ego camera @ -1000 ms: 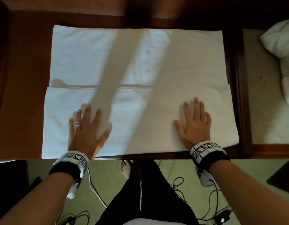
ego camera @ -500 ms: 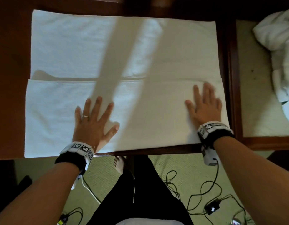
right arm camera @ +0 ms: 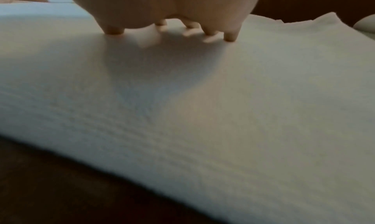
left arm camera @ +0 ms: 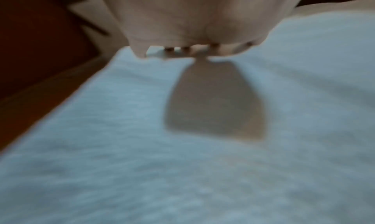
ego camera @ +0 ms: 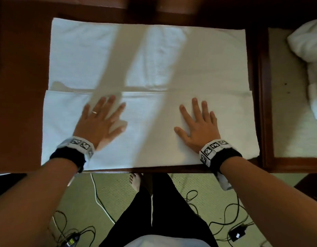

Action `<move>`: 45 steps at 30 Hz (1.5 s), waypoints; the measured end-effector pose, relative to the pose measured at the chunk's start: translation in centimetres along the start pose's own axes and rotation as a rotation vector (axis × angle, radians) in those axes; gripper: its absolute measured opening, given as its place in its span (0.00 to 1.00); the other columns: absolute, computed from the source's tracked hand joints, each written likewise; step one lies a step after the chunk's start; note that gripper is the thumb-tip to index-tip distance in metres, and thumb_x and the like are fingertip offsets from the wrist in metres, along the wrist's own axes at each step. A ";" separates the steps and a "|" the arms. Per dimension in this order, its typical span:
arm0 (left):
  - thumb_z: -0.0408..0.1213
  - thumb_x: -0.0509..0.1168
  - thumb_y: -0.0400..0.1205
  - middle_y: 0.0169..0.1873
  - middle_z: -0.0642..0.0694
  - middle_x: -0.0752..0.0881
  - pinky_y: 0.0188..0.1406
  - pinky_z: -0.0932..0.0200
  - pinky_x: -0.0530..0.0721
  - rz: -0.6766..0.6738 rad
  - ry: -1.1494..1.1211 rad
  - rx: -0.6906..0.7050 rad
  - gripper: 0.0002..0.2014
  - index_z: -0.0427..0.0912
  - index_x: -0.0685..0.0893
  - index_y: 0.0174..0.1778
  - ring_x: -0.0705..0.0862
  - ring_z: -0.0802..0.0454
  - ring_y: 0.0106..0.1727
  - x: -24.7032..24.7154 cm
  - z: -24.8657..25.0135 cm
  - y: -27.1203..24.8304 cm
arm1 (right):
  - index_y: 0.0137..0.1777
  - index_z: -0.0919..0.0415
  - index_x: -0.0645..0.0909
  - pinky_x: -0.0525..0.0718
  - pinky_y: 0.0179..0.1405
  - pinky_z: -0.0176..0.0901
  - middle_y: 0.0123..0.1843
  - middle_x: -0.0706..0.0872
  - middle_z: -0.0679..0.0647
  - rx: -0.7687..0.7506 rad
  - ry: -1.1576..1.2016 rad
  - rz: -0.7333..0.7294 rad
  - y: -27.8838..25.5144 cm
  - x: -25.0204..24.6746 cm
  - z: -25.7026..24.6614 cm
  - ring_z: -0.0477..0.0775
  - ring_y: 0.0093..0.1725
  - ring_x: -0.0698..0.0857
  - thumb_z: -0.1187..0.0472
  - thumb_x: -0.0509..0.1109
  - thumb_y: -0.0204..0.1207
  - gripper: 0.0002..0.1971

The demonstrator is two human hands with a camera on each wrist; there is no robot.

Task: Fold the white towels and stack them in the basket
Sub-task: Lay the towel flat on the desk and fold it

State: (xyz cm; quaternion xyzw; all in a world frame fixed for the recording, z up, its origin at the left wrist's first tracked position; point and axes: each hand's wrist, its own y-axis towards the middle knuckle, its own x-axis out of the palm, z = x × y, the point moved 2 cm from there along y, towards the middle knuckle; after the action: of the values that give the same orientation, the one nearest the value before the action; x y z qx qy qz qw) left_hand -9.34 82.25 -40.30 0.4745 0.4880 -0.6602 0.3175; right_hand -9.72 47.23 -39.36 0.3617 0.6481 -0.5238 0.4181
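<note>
White terry towel (ego camera: 150, 72), large and rectangular, is lying flat on the dark brown wooden table (ego camera: 20, 86), long axis running left to right across our front. We are seeing its near portion doubled over the rest, the folded flap's edge (ego camera: 172, 91) crossing the cloth about halfway up, just beyond our fingertips.

Both hands are resting palm-down on that near flap, fingers straight and spread, gripping nothing. Left hand (ego camera: 99, 120) is sitting left of the towel's centre, right hand (ego camera: 198, 122) right of centre, well apart, each roughly as far from its own short end. Neither is clearly nearer the flap edge. From the right wrist view we are watching fingertips (right arm camera: 230, 36) pressing into the pile; the left wrist view is blurred.

We are judging the next fold to turn on that left-right axis: 1 short end carried across to the other.

No basket is showing. A crumpled white cloth heap (ego camera: 311, 50) is lying off to the right.
</note>
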 end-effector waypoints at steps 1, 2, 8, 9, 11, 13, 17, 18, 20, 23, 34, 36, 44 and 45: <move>0.69 0.36 0.85 0.89 0.49 0.41 0.82 0.28 0.54 -0.016 -0.006 -0.120 0.35 0.64 0.37 0.87 0.48 0.40 0.89 -0.4 -2.5 -0.5 | 0.87 0.38 0.42 0.51 0.82 0.71 0.89 0.36 0.54 -0.004 -0.002 -0.005 0.1 -0.2 0.0 0.67 0.87 0.39 0.28 0.49 0.79 0.39; 0.69 0.35 0.85 0.89 0.48 0.39 0.83 0.29 0.52 -0.061 -0.023 -0.253 0.35 0.63 0.36 0.87 0.45 0.40 0.89 -0.8 -4.8 -1.1 | 0.87 0.38 0.42 0.52 0.82 0.71 0.89 0.36 0.53 -0.002 0.000 -0.012 0.1 -0.4 0.0 0.67 0.87 0.40 0.28 0.49 0.79 0.39; 0.69 0.34 0.84 0.88 0.36 0.50 0.82 0.30 0.61 -0.101 -0.028 -0.262 0.42 0.47 0.47 0.90 0.56 0.32 0.87 -2.7 -3.6 -3.3 | 0.86 0.37 0.40 0.51 0.83 0.70 0.88 0.33 0.52 0.016 0.019 -0.081 0.5 -1.5 -0.4 0.66 0.87 0.38 0.29 0.51 0.79 0.40; 0.70 0.34 0.83 0.88 0.37 0.50 0.82 0.31 0.62 -0.129 -0.035 -0.165 0.42 0.48 0.48 0.90 0.57 0.32 0.86 -2.1 -1.8 -3.5 | 0.86 0.36 0.39 0.50 0.83 0.69 0.88 0.32 0.52 0.017 0.024 -0.097 0.5 -1.6 -0.4 0.66 0.87 0.37 0.29 0.51 0.79 0.40; 0.72 0.35 0.81 0.89 0.39 0.47 0.83 0.32 0.58 -0.149 -0.077 -0.133 0.43 0.52 0.48 0.90 0.53 0.33 0.88 -1.1 0.8 -4.1 | 0.86 0.36 0.38 0.49 0.83 0.68 0.88 0.31 0.51 0.017 0.029 -0.132 0.5 -1.9 -0.4 0.65 0.87 0.36 0.28 0.51 0.79 0.40; 0.71 0.39 0.82 0.89 0.40 0.44 0.84 0.34 0.53 -0.131 -0.118 -0.210 0.41 0.55 0.47 0.89 0.48 0.35 0.88 -0.9 1.6 -4.1 | 0.85 0.36 0.37 0.48 0.84 0.68 0.87 0.30 0.51 0.025 0.034 -0.171 0.6 -2.2 -0.6 0.65 0.86 0.35 0.29 0.52 0.79 0.40; 0.65 0.50 0.85 0.89 0.44 0.47 0.85 0.39 0.61 -0.139 -0.105 -0.216 0.37 0.57 0.52 0.89 0.52 0.38 0.88 -2.2 1.4 -4.2 | 0.86 0.37 0.37 0.51 0.83 0.69 0.87 0.29 0.52 0.054 0.024 -0.275 0.0 -3.1 -1.3 0.66 0.86 0.36 0.32 0.57 0.80 0.42; 0.64 0.52 0.86 0.89 0.46 0.48 0.83 0.39 0.64 -0.157 -0.115 -0.222 0.35 0.58 0.53 0.88 0.53 0.40 0.88 -2.4 1.3 -4.4 | 0.86 0.37 0.37 0.53 0.82 0.70 0.87 0.28 0.51 0.062 0.029 -0.311 -0.4 -3.2 -1.5 0.66 0.86 0.36 0.33 0.60 0.80 0.43; 0.62 0.53 0.86 0.89 0.50 0.50 0.80 0.39 0.69 -0.204 -0.124 -0.230 0.33 0.60 0.55 0.88 0.57 0.42 0.88 -2.7 1.3 -5.2 | 0.86 0.37 0.38 0.55 0.83 0.70 0.87 0.28 0.50 0.084 0.056 -0.378 -1.4 -3.1 -1.9 0.66 0.86 0.36 0.36 0.64 0.78 0.45; 0.63 0.53 0.85 0.87 0.53 0.58 0.72 0.40 0.78 -0.270 -0.100 -0.212 0.32 0.61 0.57 0.87 0.68 0.43 0.82 -3.2 1.7 -6.3 | 0.86 0.37 0.40 0.57 0.83 0.69 0.87 0.29 0.50 0.097 0.078 -0.442 -2.7 -2.9 -2.4 0.67 0.86 0.37 0.37 0.67 0.78 0.46; 0.63 0.57 0.85 0.75 0.51 0.79 0.68 0.45 0.79 -0.316 -0.127 -0.315 0.26 0.58 0.73 0.78 0.79 0.44 0.72 -9.9 -0.8 1.4 | 0.74 0.52 0.79 0.73 0.72 0.49 0.77 0.78 0.52 0.108 0.050 -0.328 2.3 -8.7 -1.0 0.58 0.74 0.77 0.43 0.62 0.84 0.23; 0.63 0.58 0.85 0.73 0.52 0.81 0.66 0.45 0.79 -0.297 -0.153 -0.342 0.26 0.59 0.74 0.78 0.80 0.44 0.71 -11.3 -1.6 4.1 | 0.71 0.54 0.80 0.75 0.72 0.49 0.75 0.80 0.54 0.145 0.131 -0.288 5.0 -9.9 0.5 0.58 0.72 0.77 0.45 0.64 0.83 0.21; 0.57 0.60 0.87 0.85 0.46 0.65 0.73 0.38 0.73 -0.136 -0.053 -0.329 0.33 0.52 0.60 0.87 0.67 0.39 0.82 -13.4 -5.1 14.0 | 0.78 0.53 0.73 0.77 0.71 0.56 0.76 0.76 0.56 0.105 0.109 0.004 15.9 -12.6 5.6 0.61 0.73 0.76 0.61 0.63 0.82 0.23; 0.57 0.59 0.87 0.86 0.46 0.62 0.74 0.37 0.73 -0.142 -0.017 -0.314 0.35 0.52 0.57 0.88 0.65 0.38 0.83 -12.9 -5.6 15.0 | 0.80 0.53 0.70 0.75 0.73 0.57 0.79 0.72 0.56 0.094 0.075 0.011 17.2 -12.6 6.2 0.62 0.75 0.73 0.61 0.65 0.82 0.26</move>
State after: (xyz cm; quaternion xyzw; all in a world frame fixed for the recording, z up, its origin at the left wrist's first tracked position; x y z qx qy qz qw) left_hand 10.18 82.14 -33.74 0.3776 0.6148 -0.6008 0.3443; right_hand 11.82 44.01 -34.84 0.4038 0.6359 -0.5376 0.3789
